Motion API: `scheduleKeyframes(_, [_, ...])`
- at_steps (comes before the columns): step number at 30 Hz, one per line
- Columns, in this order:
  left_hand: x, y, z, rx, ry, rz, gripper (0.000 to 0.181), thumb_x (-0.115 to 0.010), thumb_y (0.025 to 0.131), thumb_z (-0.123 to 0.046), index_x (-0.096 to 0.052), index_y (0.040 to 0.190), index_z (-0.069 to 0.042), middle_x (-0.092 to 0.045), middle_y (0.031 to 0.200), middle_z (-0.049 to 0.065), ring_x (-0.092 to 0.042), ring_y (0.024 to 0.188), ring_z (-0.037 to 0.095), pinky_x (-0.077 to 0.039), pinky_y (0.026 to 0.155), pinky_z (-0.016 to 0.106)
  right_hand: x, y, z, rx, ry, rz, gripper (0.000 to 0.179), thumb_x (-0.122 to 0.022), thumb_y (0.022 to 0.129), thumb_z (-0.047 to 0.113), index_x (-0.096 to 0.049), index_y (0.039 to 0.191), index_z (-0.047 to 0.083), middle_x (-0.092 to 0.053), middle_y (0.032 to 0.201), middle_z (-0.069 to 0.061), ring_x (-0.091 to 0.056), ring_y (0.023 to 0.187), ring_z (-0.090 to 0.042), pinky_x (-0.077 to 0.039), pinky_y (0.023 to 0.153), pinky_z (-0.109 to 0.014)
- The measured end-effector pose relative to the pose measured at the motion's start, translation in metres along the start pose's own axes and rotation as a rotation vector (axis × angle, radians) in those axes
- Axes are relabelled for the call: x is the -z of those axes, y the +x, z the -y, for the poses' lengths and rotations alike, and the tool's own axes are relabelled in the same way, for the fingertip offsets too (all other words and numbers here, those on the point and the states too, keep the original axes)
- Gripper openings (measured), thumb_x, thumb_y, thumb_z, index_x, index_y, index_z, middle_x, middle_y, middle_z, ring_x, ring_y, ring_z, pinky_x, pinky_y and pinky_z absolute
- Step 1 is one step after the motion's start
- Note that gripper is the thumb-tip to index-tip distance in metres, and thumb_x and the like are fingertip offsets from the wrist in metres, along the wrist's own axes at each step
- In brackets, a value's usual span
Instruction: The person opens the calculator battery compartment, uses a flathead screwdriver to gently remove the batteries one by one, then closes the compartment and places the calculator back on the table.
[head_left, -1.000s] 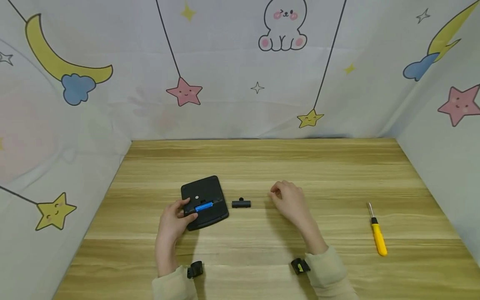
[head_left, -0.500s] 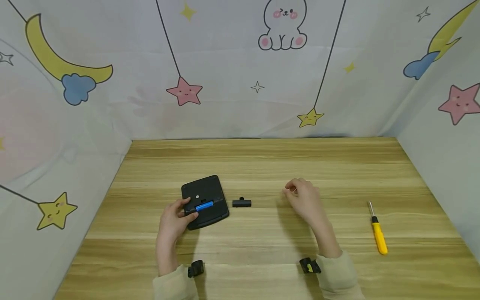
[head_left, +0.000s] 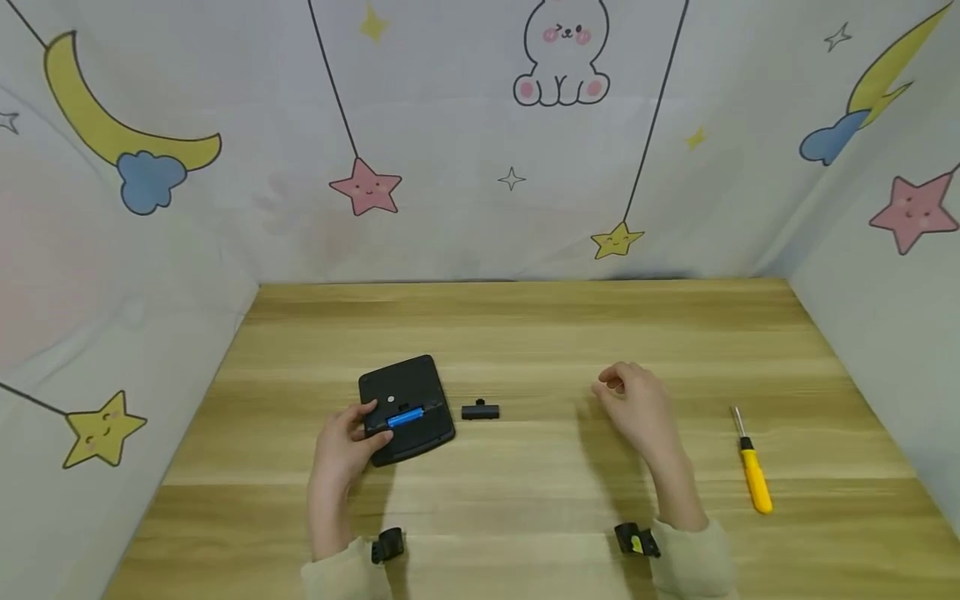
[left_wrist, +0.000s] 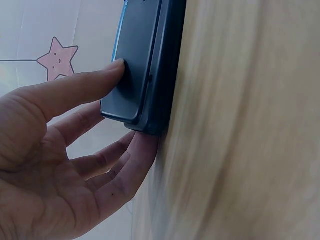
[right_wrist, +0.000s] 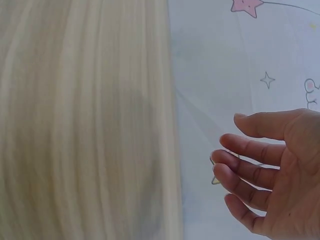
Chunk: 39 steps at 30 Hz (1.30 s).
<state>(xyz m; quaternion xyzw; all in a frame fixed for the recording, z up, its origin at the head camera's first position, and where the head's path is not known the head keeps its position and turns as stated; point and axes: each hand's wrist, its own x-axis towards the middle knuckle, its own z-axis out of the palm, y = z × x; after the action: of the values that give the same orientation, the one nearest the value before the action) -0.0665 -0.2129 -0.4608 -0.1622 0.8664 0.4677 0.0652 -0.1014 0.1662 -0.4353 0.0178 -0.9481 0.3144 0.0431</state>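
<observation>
My left hand (head_left: 339, 450) grips the left edge of a flat black device (head_left: 416, 382), which lies with its back facing up. In the left wrist view the thumb (left_wrist: 95, 85) presses on the upper face while other fingers reach under the edge. A blue battery (head_left: 405, 417) sits in the device's uncovered compartment. Just right of the device lies a small dark battery cover (head_left: 481, 412) with a tab. Farther right, my right hand (head_left: 641, 412) hovers above the table, fingers loosely curled; the right wrist view shows nothing in it.
A screwdriver (head_left: 756, 479) with a yellow handle lies at the right of the wooden table (head_left: 517, 333). White cloth (head_left: 450, 233) printed with stars and moons rises along the back and both sides.
My right hand has moved to the right, away from the battery cover. The left hand and the device have stayed in place; the view has tilted slightly.
</observation>
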Motion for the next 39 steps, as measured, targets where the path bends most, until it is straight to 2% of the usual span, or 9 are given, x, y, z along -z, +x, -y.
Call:
scheduleKeyframes(5, [-0.001, 0.000, 0.000, -0.022, -0.008, -0.002, 0.061, -0.070, 0.084, -0.004, -0.047, 0.141, -0.002, -0.040, 0.129, 0.029, -0.054, 0.117, 0.049, -0.055, 0.087, 0.042, 0.015, -0.005, -0.008, -0.020, -0.008, -0.029, 0.026, -0.062, 0.093, 0.022, -0.067, 0.105, 0.000, -0.066, 0.099, -0.017, -0.060, 0.093, -0.031, -0.048, 0.081, -0.046])
scheduleKeyframes(10, [-0.001, -0.001, 0.003, -0.033, -0.008, -0.024, 0.059, -0.071, 0.083, -0.003, -0.049, 0.138, -0.001, -0.042, 0.127, 0.030, -0.057, 0.112, 0.048, -0.057, 0.080, 0.039, 0.030, -0.015, -0.021, -0.067, -0.049, -0.042, 0.029, -0.060, 0.093, 0.025, -0.067, 0.107, 0.000, -0.066, 0.100, -0.017, -0.061, 0.091, -0.030, -0.049, 0.080, -0.047])
scheduleKeyframes(17, [-0.002, -0.004, 0.006, -0.032, -0.005, -0.047, 0.057, -0.074, 0.080, -0.003, -0.054, 0.134, 0.000, -0.044, 0.123, 0.031, -0.060, 0.106, 0.046, -0.057, 0.077, 0.037, 0.052, -0.031, -0.038, -0.197, -0.073, -0.014, 0.041, -0.055, 0.096, 0.036, -0.065, 0.111, -0.001, -0.067, 0.105, -0.019, -0.062, 0.096, -0.032, -0.046, 0.082, -0.049])
scheduleKeyframes(23, [-0.001, -0.003, 0.006, -0.022, 0.000, -0.056, 0.057, -0.075, 0.078, -0.003, -0.056, 0.132, 0.000, -0.046, 0.124, 0.032, -0.062, 0.101, 0.042, -0.057, 0.075, 0.038, 0.061, -0.039, -0.056, -0.255, -0.078, -0.020, 0.042, -0.057, 0.095, 0.033, -0.063, 0.112, -0.005, -0.067, 0.107, -0.022, -0.063, 0.097, -0.035, -0.047, 0.085, -0.050])
scheduleKeyframes(28, [0.001, -0.003, 0.005, -0.016, 0.002, -0.050, 0.057, -0.075, 0.080, -0.006, -0.055, 0.133, -0.002, -0.045, 0.131, 0.031, -0.061, 0.104, 0.042, -0.057, 0.075, 0.037, 0.068, -0.046, -0.068, -0.281, -0.099, -0.030, 0.042, -0.056, 0.096, 0.029, -0.061, 0.113, -0.009, -0.067, 0.107, -0.026, -0.063, 0.097, -0.039, -0.049, 0.082, -0.051])
scheduleKeyframes(32, [0.002, -0.001, 0.002, -0.049, -0.011, -0.051, 0.056, -0.073, 0.081, -0.005, -0.055, 0.134, -0.001, -0.044, 0.133, 0.032, -0.060, 0.106, 0.044, -0.057, 0.076, 0.037, 0.075, -0.048, -0.072, -0.306, -0.106, -0.055, 0.044, -0.054, 0.097, 0.032, -0.060, 0.116, -0.008, -0.065, 0.110, -0.028, -0.061, 0.100, -0.043, -0.047, 0.080, -0.052])
scheduleKeyframes(39, [0.004, -0.007, 0.005, -0.048, -0.014, -0.045, 0.055, -0.072, 0.082, -0.004, -0.054, 0.133, 0.000, -0.044, 0.131, 0.033, -0.060, 0.108, 0.046, -0.057, 0.077, 0.038, 0.078, -0.060, -0.077, -0.346, -0.134, -0.085, 0.042, -0.056, 0.096, 0.032, -0.062, 0.114, -0.005, -0.064, 0.112, -0.029, -0.060, 0.099, -0.044, -0.047, 0.072, -0.048])
